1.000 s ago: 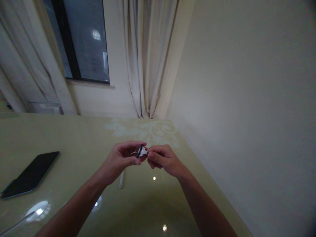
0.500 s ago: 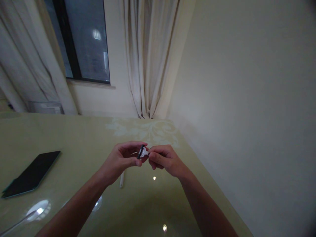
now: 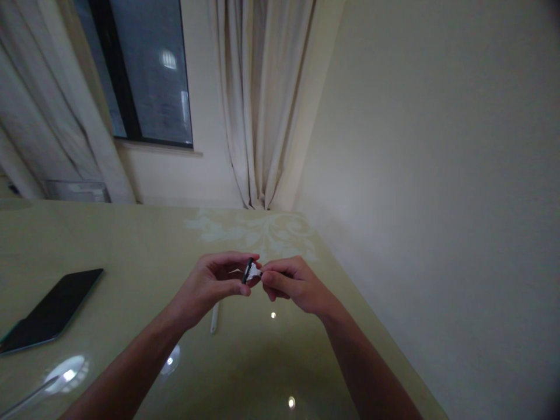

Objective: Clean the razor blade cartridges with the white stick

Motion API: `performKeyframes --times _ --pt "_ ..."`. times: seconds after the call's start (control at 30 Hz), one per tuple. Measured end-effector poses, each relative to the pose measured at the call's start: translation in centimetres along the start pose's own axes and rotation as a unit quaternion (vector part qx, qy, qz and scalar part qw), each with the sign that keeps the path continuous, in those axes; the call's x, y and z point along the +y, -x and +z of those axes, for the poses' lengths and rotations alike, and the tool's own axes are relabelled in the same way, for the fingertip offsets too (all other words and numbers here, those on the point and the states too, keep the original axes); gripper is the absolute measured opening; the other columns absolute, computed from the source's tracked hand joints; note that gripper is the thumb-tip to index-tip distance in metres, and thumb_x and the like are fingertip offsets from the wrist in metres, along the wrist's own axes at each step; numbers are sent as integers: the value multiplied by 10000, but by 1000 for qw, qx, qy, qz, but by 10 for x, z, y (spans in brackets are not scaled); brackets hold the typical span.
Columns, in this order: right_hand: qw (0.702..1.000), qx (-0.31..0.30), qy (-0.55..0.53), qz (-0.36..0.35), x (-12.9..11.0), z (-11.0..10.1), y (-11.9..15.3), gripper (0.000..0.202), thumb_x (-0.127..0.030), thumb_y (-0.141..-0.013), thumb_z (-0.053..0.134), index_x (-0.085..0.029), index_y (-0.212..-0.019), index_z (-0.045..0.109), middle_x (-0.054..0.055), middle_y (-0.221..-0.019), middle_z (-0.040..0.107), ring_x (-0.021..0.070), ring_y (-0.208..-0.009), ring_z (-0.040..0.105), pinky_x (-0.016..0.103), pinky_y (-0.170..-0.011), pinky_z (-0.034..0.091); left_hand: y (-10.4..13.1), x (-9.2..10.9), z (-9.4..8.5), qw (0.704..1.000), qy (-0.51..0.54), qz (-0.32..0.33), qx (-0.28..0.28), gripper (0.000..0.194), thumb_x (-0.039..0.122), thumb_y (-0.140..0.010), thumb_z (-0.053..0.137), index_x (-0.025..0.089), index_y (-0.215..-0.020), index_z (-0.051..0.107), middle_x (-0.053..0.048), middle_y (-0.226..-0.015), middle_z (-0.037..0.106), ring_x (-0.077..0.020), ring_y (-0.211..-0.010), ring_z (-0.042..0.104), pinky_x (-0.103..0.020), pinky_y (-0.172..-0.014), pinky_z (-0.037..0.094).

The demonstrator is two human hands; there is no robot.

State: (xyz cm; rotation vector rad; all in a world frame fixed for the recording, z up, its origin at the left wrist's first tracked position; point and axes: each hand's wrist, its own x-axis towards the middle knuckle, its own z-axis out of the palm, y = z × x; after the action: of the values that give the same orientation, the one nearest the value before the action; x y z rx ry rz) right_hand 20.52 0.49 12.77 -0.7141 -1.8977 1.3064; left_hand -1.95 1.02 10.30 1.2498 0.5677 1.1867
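Left fingers (image 3: 231, 287), right fingers (image 3: 279, 282) holding black-silver piece (image 3: 252, 272) above table (image 3: 245, 367).

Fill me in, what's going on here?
A person has a small black-and-silver piece between both hands, above a glossy table. The left hand holds its black edge between thumb and fingers; the right hand pinches the silver end. It's too small to tell exactly what it is. A white stick, partly hidden by the left hand, and a flat black item lie on the table.
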Motion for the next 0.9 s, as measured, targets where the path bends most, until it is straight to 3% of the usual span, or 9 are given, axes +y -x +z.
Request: performKeyframes --times 0.4,0.63,0.8,0.9 --pt "997 0 70 -21 -3 -1 0 448 -504 -1030 653 -159 -748 703 -9 -667 563 129 -638 485 271 -631 358 -1 2 -4 999 -34 -6 7 493 138 -567 1018 241 -1027 878 -100 -1005 856 -256 -885 806 -330 -743 670" --pt "999 -39 32 8 23 -10 -11 511 -592 -1000 662 -149 -744 674 -17 -632 554 102 -559 433 247 -545 306 -4 0 -12 996 -88 -15 -24 452 200 -651 991 217 -1082 854 -102 -1002 853 -234 -901 805 -331 -801 673" --pt "1000 -19 13 4 27 -9 -11 504 -618 -974 685 -140 -817 719 -12 -649 571 103 -566 452 238 -536 314 -3 3 -12 995 -94 6 -36 529 191 -687 970 230 -1190 813 -90 -1038 848 -228 -920 806 -339 -835 671" --pt "1000 -4 25 -7 26 -7 -12 475 -606 -963 704 -144 -864 747 -18 -644 571 112 -578 465 240 -549 330 -4 5 -10 993 -110 14 -29 473 224 -710 954 212 -1161 812 -85 -1006 846 -229 -911 802 -348 -833 675"
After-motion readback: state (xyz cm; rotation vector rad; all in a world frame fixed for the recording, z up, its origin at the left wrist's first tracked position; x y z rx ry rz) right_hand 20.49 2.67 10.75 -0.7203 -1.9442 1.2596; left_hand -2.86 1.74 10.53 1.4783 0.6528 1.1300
